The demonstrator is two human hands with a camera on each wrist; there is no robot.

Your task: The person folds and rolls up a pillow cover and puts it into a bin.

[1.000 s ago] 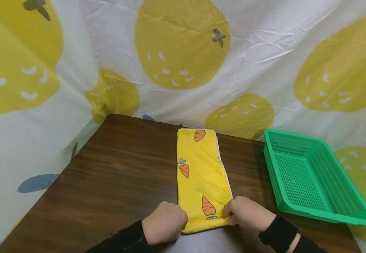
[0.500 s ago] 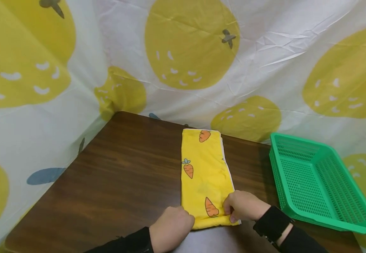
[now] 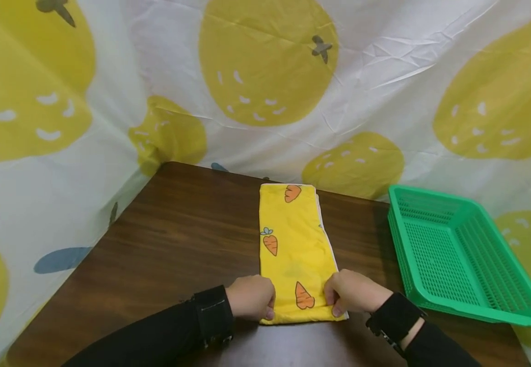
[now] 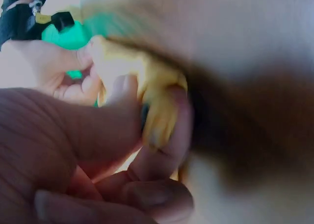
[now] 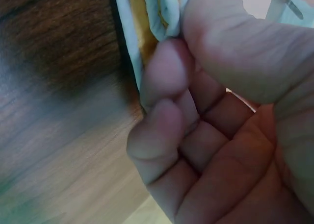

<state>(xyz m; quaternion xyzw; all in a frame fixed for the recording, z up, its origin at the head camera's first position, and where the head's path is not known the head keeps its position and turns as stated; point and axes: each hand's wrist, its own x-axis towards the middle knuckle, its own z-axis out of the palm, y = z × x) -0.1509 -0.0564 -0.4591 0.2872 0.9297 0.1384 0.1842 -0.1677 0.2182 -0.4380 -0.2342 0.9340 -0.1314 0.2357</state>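
The left hand [image 3: 251, 297] and right hand [image 3: 353, 292] pinch the near end of a folded yellow carrot-print cloth [image 3: 296, 250] on a brown wood-grain table [image 3: 178, 239]

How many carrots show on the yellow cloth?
3: far carrot, left-edge carrot, near carrot between the left hand and right hand; more may hide inside the folded cloth.

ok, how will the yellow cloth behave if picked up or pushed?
Probably floppy: the yellow cloth bunches softly in the left hand. May unfold if lifted by one edge: its white edging curls over in layers by the right hand. Unlikely to tip if pushed: most of it lies flat on the table.
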